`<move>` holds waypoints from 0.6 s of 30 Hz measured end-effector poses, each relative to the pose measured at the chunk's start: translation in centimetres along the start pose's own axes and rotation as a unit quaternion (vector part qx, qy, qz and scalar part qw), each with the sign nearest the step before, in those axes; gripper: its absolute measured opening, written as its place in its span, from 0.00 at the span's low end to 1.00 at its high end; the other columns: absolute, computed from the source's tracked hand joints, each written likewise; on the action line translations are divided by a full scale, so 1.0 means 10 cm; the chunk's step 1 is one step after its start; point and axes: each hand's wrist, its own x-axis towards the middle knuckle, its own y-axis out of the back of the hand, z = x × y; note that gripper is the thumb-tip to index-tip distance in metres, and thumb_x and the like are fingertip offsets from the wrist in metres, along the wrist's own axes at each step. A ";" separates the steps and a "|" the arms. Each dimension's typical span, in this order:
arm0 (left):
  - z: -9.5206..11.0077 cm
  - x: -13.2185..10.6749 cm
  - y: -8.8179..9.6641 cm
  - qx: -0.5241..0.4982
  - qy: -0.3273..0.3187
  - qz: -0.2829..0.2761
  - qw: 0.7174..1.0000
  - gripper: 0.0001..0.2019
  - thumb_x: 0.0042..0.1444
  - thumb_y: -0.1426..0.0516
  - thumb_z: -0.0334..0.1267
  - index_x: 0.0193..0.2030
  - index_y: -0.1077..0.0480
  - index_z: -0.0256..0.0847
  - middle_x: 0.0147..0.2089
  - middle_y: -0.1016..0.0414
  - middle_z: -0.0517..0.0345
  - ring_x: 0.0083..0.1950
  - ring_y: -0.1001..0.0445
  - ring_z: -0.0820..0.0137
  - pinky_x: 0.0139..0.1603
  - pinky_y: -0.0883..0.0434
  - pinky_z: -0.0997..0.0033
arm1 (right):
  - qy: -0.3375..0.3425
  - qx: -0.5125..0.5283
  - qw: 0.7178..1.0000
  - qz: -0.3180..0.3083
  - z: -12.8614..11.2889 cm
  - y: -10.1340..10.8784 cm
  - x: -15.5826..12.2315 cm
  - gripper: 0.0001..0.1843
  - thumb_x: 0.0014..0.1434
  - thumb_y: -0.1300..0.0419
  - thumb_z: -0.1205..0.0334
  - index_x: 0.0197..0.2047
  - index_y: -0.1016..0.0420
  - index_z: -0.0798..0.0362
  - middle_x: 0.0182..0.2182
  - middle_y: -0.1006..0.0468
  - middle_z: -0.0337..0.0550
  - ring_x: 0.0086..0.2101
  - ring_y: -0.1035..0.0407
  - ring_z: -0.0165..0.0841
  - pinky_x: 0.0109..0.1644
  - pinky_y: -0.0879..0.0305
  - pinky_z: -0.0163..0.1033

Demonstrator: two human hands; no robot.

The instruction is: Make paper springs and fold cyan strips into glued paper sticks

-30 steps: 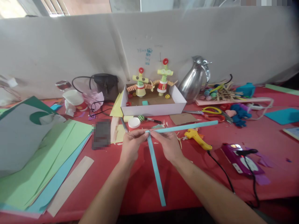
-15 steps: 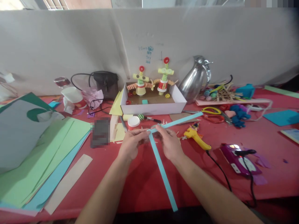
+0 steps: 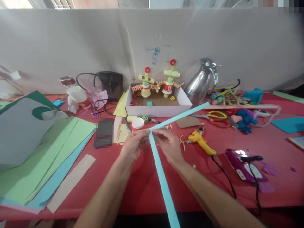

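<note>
Two light blue paper strips (image 3: 161, 171) meet at a corner above the table. One strip runs down toward me, and the other slants up to the right. My left hand (image 3: 133, 145) pinches the joint, thumb on top. Close against the joint's right side, my right hand (image 3: 169, 145) has its fingers curled in around the strips; its fingertips are partly hidden. Just behind my hands stands a white and red paper cup (image 3: 138, 123).
A white box (image 3: 158, 110) holds two paper-cup figures. Beside it leans a steel jug (image 3: 201, 80). To the right lie a yellow glue gun (image 3: 201, 144), scissors (image 3: 217, 115) and a purple device (image 3: 245, 166). Green paper sheets (image 3: 54, 152) cover the left.
The lower strip's end has swung nearer to me, past the frame's bottom edge. The upper strip tilts more steeply. My right hand's fingers have shifted from atop that strip to below it.
</note>
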 end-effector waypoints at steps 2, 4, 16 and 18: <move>-0.01 -0.01 0.00 0.006 -0.002 -0.004 1.000 0.09 0.44 0.31 0.38 0.30 0.20 0.36 0.29 0.19 0.54 0.29 0.23 0.73 0.34 0.26 0.75 | 0.013 -0.030 0.999 0.002 -0.01 0.02 0.01 0.09 0.56 0.34 0.58 0.42 0.18 0.43 0.42 0.23 0.41 0.44 0.27 0.37 0.49 0.30 0.43; -0.02 -0.01 0.00 0.014 -0.002 -0.008 1.000 0.09 0.44 0.30 0.39 0.31 0.20 0.36 0.30 0.19 0.53 0.30 0.22 0.72 0.36 0.26 0.74 | 0.029 -0.051 0.998 0.019 -0.01 0.04 0.03 0.06 0.56 0.34 0.58 0.39 0.18 0.44 0.38 0.22 0.40 0.41 0.27 0.36 0.48 0.30 0.43; -0.02 -0.05 -0.01 0.043 -0.030 -0.054 0.997 0.13 0.44 0.30 0.40 0.37 0.18 0.38 0.37 0.17 0.51 0.37 0.21 0.70 0.45 0.25 0.70 | 0.057 -0.064 0.995 0.052 -0.02 0.04 0.04 0.03 0.58 0.35 0.59 0.35 0.22 0.48 0.35 0.23 0.40 0.38 0.27 0.35 0.45 0.29 0.42; -0.04 -0.05 -0.02 0.038 -0.028 -0.052 0.998 0.13 0.44 0.29 0.40 0.36 0.18 0.38 0.36 0.17 0.51 0.35 0.21 0.71 0.44 0.25 0.71 | 0.042 -0.052 0.996 0.052 -0.02 0.04 0.04 0.04 0.59 0.36 0.58 0.35 0.22 0.48 0.35 0.23 0.40 0.38 0.27 0.35 0.45 0.28 0.42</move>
